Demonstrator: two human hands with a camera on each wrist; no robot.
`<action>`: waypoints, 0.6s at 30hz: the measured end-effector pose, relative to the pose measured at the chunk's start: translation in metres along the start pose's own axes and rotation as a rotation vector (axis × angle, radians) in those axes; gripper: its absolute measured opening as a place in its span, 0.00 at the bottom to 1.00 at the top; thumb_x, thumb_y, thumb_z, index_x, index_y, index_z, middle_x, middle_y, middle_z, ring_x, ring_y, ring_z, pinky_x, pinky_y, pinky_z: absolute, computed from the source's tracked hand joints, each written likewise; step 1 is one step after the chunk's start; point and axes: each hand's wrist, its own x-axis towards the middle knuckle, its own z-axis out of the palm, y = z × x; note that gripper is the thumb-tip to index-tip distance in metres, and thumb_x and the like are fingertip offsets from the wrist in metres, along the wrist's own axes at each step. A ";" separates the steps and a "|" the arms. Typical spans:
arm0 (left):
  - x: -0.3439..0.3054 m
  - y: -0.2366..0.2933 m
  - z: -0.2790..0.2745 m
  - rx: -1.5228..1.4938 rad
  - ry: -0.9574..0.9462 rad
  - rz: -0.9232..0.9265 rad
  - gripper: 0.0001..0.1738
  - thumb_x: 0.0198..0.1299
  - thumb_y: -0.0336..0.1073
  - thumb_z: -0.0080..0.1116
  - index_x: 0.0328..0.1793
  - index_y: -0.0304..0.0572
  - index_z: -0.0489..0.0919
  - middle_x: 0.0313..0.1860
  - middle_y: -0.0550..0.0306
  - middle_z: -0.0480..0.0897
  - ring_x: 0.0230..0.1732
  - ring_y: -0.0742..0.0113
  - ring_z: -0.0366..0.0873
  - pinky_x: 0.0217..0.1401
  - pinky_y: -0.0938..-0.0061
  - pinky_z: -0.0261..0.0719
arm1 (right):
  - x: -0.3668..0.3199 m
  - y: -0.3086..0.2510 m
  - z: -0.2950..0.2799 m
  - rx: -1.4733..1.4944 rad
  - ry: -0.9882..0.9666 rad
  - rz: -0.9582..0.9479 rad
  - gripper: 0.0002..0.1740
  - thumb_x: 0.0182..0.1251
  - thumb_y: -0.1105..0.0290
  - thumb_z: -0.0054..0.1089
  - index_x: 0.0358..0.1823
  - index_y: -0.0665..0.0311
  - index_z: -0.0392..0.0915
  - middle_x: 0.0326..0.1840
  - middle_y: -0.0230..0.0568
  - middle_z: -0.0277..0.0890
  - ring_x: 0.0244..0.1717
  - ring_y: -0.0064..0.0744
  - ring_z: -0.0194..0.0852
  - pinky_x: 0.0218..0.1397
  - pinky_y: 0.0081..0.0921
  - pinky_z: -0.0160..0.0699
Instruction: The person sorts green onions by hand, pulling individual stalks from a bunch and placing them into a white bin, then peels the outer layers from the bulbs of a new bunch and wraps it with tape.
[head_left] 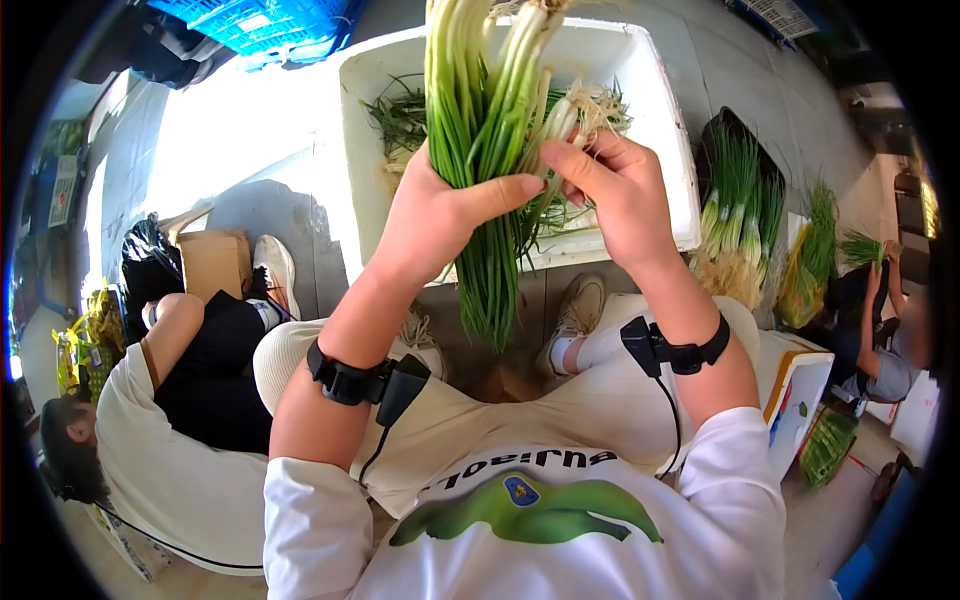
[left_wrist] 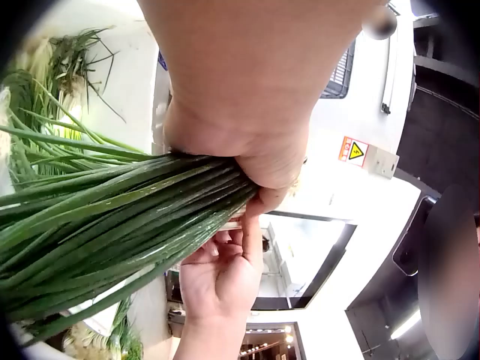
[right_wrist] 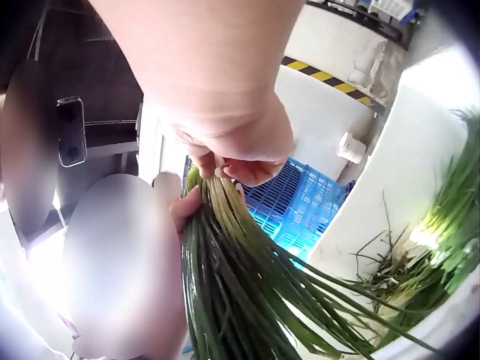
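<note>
Below my head camera, my left hand (head_left: 440, 215) is wrapped around a thick bunch of spring onions (head_left: 485, 100), with the fingers and thumb curled tight about its middle. The bunch stands nearly upright in front of my chest, with the white bulbs and roots at the top and the green leaf tips hanging down past my wrist. My right hand (head_left: 620, 195) is raised just beside it, its fingers pinched on a few pale stalks near the roots. Behind the bunch sits a white foam box (head_left: 660, 110) holding loose spring onions. A blue crate (head_left: 265, 25) lies beyond it. To my right, a black tray (head_left: 715, 135) holds more bunches. A person (head_left: 160, 440) sits at my left.

From the left wrist camera, my left hand (left_wrist: 247, 112) clamps the spring onions (left_wrist: 105, 232), whose green leaves fan out to the left. My right hand (left_wrist: 221, 281) shows just below, with its fingers bent up to the stalks. A yellow warning sticker (left_wrist: 354, 151) is on a pale wall behind.

From the right wrist camera, my right hand (right_wrist: 225, 127) pinches the pale ends of the spring onions (right_wrist: 240, 277), fingertips pressed together on them. A thumb of my left hand (right_wrist: 184, 210) touches the bunch at its side. The blue crate (right_wrist: 300, 210) and the foam box (right_wrist: 420, 150) lie beyond.
</note>
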 end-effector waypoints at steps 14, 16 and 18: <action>0.007 -0.004 -0.001 -0.096 -0.001 -0.080 0.15 0.57 0.28 0.66 0.51 0.34 0.80 0.39 0.57 0.84 0.35 0.69 0.83 0.39 0.74 0.83 | 0.004 -0.012 -0.008 -0.024 0.024 0.067 0.20 0.61 0.57 0.72 0.33 0.71 0.83 0.21 0.35 0.77 0.22 0.20 0.77 0.27 0.20 0.80; 0.007 -0.004 0.001 -0.086 -0.007 -0.084 0.15 0.57 0.28 0.66 0.51 0.33 0.80 0.39 0.57 0.84 0.35 0.69 0.83 0.39 0.74 0.83 | 0.006 -0.011 -0.010 -0.013 0.034 0.057 0.20 0.61 0.57 0.73 0.32 0.72 0.82 0.21 0.35 0.77 0.22 0.21 0.78 0.27 0.20 0.81; 0.006 -0.003 0.001 -0.064 -0.021 -0.097 0.16 0.57 0.27 0.66 0.52 0.33 0.80 0.39 0.56 0.84 0.36 0.69 0.83 0.40 0.74 0.83 | 0.007 -0.017 -0.014 0.008 0.021 0.098 0.19 0.61 0.60 0.73 0.33 0.73 0.82 0.22 0.35 0.78 0.26 0.22 0.81 0.32 0.20 0.84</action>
